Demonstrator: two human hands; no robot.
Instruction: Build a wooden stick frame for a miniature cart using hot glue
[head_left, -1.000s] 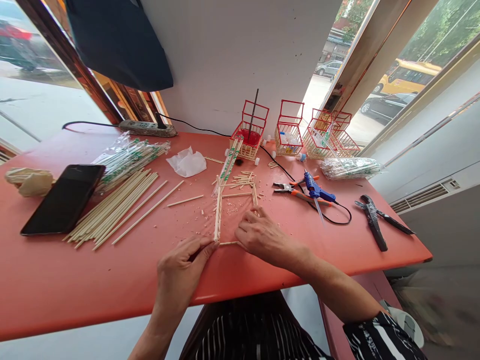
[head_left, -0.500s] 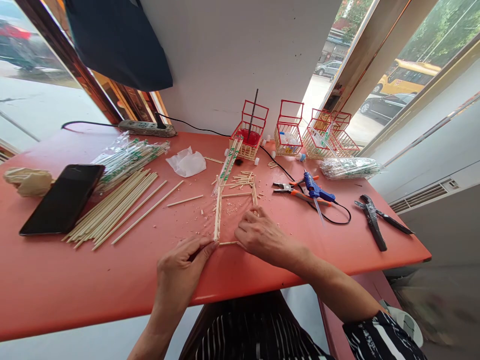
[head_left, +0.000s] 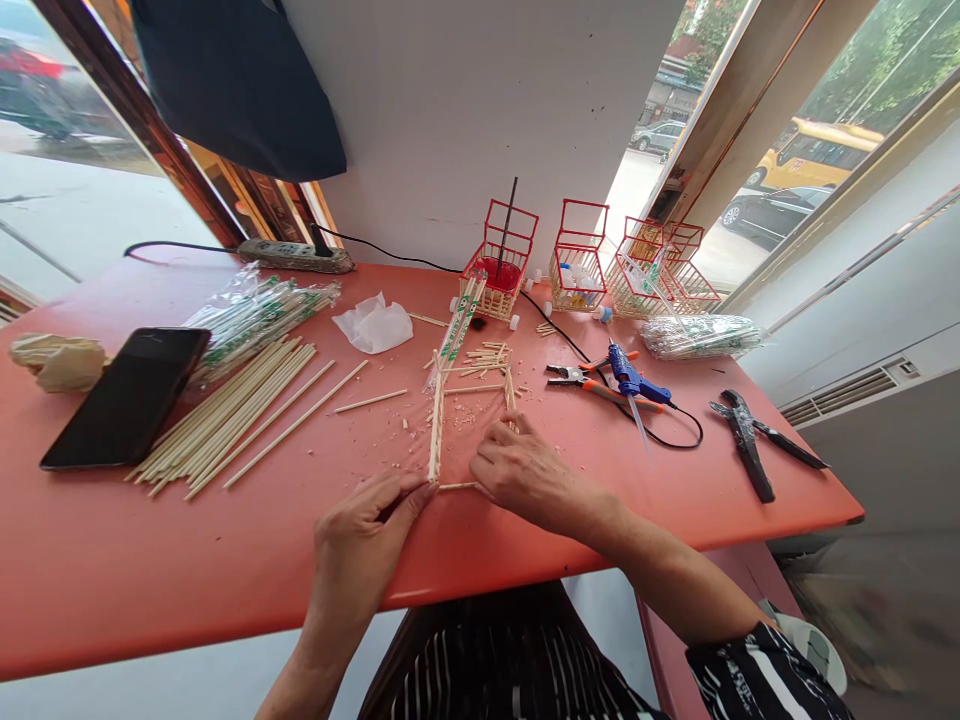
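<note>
A small frame of pale wooden sticks (head_left: 436, 430) lies on the red table in front of me. My left hand (head_left: 371, 510) pinches its near left corner between thumb and fingers. On the near right side, my right hand (head_left: 525, 470) is closed over the frame, its fingers covering that corner. A thin crosspiece (head_left: 456, 487) spans the gap between both hands. Just beyond the frame's far end sits a pile of short cut sticks (head_left: 487, 355), with crumbs of wood scattered around.
Long sticks (head_left: 232, 410) and a phone (head_left: 127, 400) lie left. Pliers (head_left: 570, 375), a blue glue gun (head_left: 634, 378) with its cord and black-handled cutters (head_left: 742, 440) lie right. Red-topped stick baskets (head_left: 577, 265) stand at the back. A power strip (head_left: 296, 257) sits back left.
</note>
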